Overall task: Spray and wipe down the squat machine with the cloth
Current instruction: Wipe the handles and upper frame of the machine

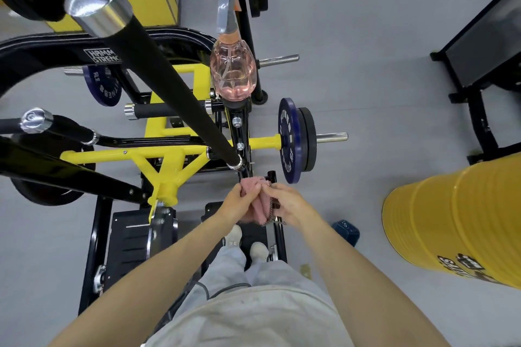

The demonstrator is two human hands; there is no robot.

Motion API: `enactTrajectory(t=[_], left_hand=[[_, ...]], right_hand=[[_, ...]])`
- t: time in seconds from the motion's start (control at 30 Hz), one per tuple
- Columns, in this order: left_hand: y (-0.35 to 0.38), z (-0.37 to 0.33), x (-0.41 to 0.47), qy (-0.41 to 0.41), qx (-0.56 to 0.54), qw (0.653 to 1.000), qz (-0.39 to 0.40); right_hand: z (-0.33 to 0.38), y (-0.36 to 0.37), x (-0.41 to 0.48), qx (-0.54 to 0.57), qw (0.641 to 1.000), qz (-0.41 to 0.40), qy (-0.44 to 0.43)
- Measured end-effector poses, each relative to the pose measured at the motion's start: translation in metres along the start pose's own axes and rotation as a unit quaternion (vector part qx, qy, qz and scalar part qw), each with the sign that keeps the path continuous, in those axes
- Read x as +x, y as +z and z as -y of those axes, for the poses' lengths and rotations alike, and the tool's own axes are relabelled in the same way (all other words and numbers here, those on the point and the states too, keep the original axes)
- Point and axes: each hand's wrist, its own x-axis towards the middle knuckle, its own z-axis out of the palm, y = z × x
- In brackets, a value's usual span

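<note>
View from a head-worn camera, looking straight down a person's body in a gym. A grey floor fills the room.

The squat machine takes up the left and centre. It has a bright yellow frame, glossy black arms and chrome-capped black handles that reach up toward the camera. A blue weight plate with a black one behind it sits on a sleeve on the machine's right side. Black footplates lie below, and the person's pale shoes stand on the right one.

A large yellow drum stands on the floor at the right. The black frame of a bench is behind it.

Both bare forearms stretch forward and meet in the middle of the view. The left hand has its fingers curled round the left side of the cloth. The right hand pinches its right edge with bent fingers.

A spray bottle stands on top of a black upright of the machine, well beyond the hands. It is clear, holds pink liquid and has a grey trigger.

The cloth is pink and bunched, with a dark checked edge showing. It is held between the hands in front of a black post of the machine, just below the foot of the long handle. Whether it touches the post cannot be told.
</note>
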Motion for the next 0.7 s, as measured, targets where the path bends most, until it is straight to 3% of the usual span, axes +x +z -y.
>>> enactTrajectory(t=[0.2,0.27,0.4,0.53,0.7], left_hand=[[-0.012,0.013,0.014,-0.029,0.08,0.989,-0.119],[-0.014,0.016,0.017,-0.029,0.126,0.984,-0.126],[-0.012,0.013,0.013,-0.055,0.089,0.989,-0.106],[-0.012,0.005,0.01,-0.001,0.111,0.985,-0.129],[-0.009,-0.013,0.006,0.004,0.128,0.975,-0.182]], right_hand=[[-0.001,-0.001,0.006,0.073,0.996,-0.047,-0.008],[-0.002,0.0,0.008,0.068,0.996,-0.062,-0.012],[0.003,0.001,0.008,-0.001,0.994,-0.106,-0.014],[0.004,-0.006,0.012,-0.052,0.986,-0.161,0.001],[-0.003,-0.014,-0.001,0.003,0.988,-0.153,0.022]])
